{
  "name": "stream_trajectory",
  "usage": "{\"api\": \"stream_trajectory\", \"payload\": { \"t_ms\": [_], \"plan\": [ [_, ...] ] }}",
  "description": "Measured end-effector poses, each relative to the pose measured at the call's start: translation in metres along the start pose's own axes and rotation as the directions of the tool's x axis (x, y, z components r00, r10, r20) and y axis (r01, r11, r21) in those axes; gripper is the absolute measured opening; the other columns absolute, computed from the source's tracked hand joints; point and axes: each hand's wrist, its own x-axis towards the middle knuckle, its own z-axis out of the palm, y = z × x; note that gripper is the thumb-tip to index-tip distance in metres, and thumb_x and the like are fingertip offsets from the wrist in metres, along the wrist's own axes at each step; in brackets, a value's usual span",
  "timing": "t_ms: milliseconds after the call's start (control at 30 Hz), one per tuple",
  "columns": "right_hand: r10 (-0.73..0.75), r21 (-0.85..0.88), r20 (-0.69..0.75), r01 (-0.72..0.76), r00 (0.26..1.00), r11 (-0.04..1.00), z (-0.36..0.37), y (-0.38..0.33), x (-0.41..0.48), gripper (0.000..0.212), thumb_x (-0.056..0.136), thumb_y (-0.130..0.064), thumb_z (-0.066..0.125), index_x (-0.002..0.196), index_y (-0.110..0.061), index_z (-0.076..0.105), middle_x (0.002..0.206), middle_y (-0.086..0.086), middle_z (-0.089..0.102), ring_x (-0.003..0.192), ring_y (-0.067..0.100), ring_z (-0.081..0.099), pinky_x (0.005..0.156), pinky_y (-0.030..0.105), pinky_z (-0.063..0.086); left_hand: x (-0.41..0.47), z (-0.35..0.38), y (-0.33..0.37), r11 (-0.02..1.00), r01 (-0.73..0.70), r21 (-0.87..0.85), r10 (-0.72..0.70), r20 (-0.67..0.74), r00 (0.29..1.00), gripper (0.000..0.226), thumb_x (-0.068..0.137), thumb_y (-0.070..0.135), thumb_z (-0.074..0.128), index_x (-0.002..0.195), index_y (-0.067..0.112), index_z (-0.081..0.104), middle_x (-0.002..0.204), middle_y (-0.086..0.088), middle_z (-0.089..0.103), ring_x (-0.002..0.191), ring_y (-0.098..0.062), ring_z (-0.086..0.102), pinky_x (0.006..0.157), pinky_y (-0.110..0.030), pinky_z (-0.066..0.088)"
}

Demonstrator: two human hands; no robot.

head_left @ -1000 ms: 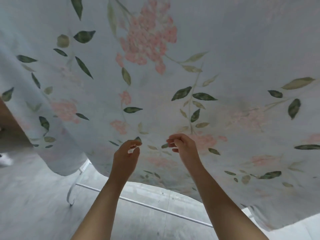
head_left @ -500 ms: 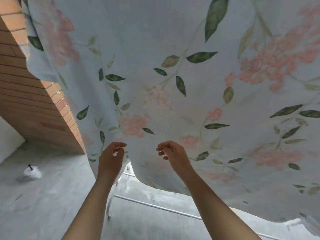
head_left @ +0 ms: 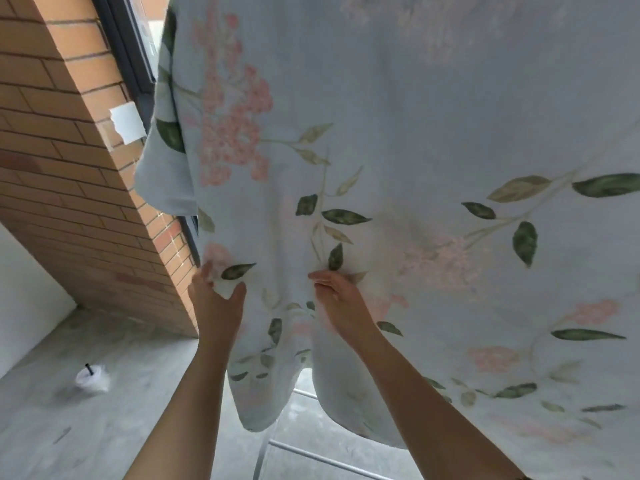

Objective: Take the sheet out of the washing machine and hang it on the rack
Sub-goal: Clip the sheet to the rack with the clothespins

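While the left hand [head_left: 216, 306] pinches the floral sheet [head_left: 415, 133], the right hand [head_left: 341, 303] rests loose-fingered against it.

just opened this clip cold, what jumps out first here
A pale blue floral sheet hangs across nearly the whole view. At lower centre the left hand pinches its left edge while the right hand touches the cloth beside it. A brick wall runs up the left, with a cup on the floor below.
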Motion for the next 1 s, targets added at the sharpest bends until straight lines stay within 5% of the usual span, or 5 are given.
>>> {"api": "stream_trajectory", "payload": {
  "t_ms": [233, 467, 600, 833, 1000],
  "plan": [
    [-0.016, -0.071, -0.07, 0.011, 0.997, 0.997, 0.043, -0.024, 0.051, 0.042, 0.09, -0.001, 0.053, 0.129, -0.015, 0.046, 0.126, -0.004, 0.049, 0.119, 0.016, 0.049, 0.107, 0.033, 0.038, 0.122, -0.014, 0.012, 0.817, 0.054, -0.574, 0.086, 0.214, 0.973, 0.093, 0.073, 0.048, 0.069, 0.143, 0.01, 0.022, 0.143, -0.008, 0.042, 0.128, -0.018, 0.046, 0.103, -0.035, 0.043],
    [0.056, -0.078, -0.306, -0.084, 0.95, 0.993, 0.107, -0.047, 0.073, 0.06, 0.084, -0.015, 0.068, 0.136, -0.017, 0.037, 0.121, -0.003, 0.052, 0.11, 0.018, 0.055, 0.098, 0.036, 0.047, 0.167, -0.013, 0.024, 0.93, 0.018, -0.366, 0.229, 0.617, 0.753, 0.016, 0.082, 0.013, 0.064, 0.091, 0.027, 0.062, 0.084, 0.015, 0.066, 0.07, 0.009, 0.058, 0.066, -0.015, 0.05],
    [0.091, -0.098, -0.384, -0.139, 0.919, 0.985, 0.13, -0.049, 0.079, 0.064, 0.081, -0.022, 0.072, 0.134, -0.016, 0.037, 0.12, -0.001, 0.056, 0.103, 0.019, 0.059, 0.093, 0.038, 0.051, 0.199, -0.02, 0.02, 0.952, 0.066, -0.3, 0.08, 0.449, 0.89, 0.026, 0.087, 0.008, 0.056, 0.066, 0.02, 0.046, 0.059, 0.002, 0.047, 0.05, -0.009, 0.044, 0.058, -0.027, 0.037],
    [0.154, -0.178, -0.43, -0.251, 0.89, 0.951, 0.135, -0.054, 0.074, 0.052, 0.083, -0.033, 0.068, 0.127, -0.023, 0.042, 0.102, -0.006, 0.061, 0.082, 0.011, 0.061, 0.066, 0.022, 0.05, 0.262, -0.038, 0.1, 0.462, 0.489, -0.74, -0.052, 0.528, 0.848, 0.033, 0.1, 0.016, 0.027, 0.072, 0.019, 0.044, 0.06, 0.005, 0.05, 0.06, -0.01, 0.045, 0.045, -0.015, 0.039],
    [0.146, -0.15, -0.436, -0.231, 0.888, 0.961, 0.139, -0.064, 0.079, 0.048, 0.078, -0.031, 0.073, 0.118, -0.023, 0.049, 0.1, -0.008, 0.063, 0.082, 0.006, 0.062, 0.069, 0.016, 0.048, 0.212, -0.011, 0.131, 0.895, 0.251, -0.37, 0.093, 0.703, 0.705, 0.032, 0.099, 0.004, 0.034, 0.128, -0.005, 0.045, 0.109, -0.011, 0.057, 0.102, -0.021, 0.052, 0.077, -0.027, 0.046]
  ]
}}
